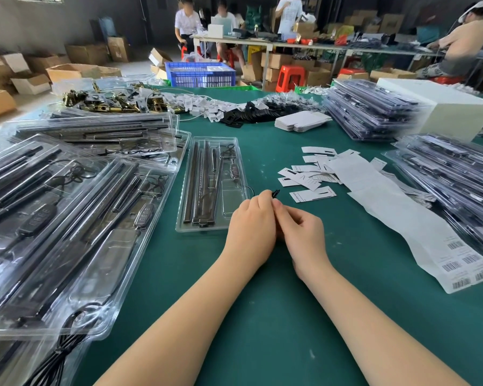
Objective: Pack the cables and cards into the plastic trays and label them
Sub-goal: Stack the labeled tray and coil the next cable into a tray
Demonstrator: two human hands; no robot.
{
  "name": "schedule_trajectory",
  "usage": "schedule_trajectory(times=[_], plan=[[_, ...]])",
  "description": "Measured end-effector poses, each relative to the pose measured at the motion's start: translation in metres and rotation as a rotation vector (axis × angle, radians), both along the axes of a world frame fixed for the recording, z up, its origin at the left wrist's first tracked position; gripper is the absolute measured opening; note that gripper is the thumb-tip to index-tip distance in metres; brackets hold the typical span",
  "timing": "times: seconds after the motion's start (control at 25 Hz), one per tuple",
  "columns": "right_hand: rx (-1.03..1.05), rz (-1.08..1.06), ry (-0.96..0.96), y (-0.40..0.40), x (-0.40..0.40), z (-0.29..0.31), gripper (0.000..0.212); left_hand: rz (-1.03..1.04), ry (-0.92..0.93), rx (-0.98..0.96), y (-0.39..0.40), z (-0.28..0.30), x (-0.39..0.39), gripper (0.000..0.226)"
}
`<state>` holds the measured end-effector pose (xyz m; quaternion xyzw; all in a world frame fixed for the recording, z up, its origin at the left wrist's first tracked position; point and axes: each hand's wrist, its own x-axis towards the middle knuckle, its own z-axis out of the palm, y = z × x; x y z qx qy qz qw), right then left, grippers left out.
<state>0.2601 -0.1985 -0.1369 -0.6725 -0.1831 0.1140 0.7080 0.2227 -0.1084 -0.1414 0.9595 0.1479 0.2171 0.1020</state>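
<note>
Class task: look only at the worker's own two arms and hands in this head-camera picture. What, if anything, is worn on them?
Nothing shows: the left hand and right hand wear no gloves, rings, watch or bracelets, and both forearms are uncovered to the frame's edge, with no sleeve in view.

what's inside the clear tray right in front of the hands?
The clear tray holds long dark bars on its left side, a coiled cable and a small inline controller. Its near right corner is hidden behind the left hand.

Tray lies left of cards.
</note>
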Motion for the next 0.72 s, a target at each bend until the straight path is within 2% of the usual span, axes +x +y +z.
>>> schedule_trajectory(times=[0.16,0.28,0.4,0.48,0.56,0.72], plan=[[0.019,-0.011,0.053,-0.001,0.004,0.001,0.021,-0.021,-0.130,-0.133,0.000,0.006,-0.003,0.031],[-0.106,-0.053,-0.106,-0.003,0.005,0.002,0.027,0.004,-0.192,-0.259,-0.002,0.009,-0.006,0.028],[-0.171,-0.110,-0.153,-0.005,0.003,0.004,0.040,0.014,-0.153,-0.176,-0.009,0.010,-0.006,0.034],[-0.167,-0.087,-0.123,-0.008,0.002,0.006,0.049,-0.006,-0.124,-0.139,-0.012,0.010,-0.007,0.050],[-0.146,-0.034,-0.079,-0.012,0.004,0.008,0.043,-0.045,-0.107,-0.106,-0.015,0.012,-0.009,0.062],[-0.210,-0.009,-0.052,-0.012,0.008,0.008,0.042,-0.109,-0.108,-0.082,-0.024,0.010,-0.010,0.065]])
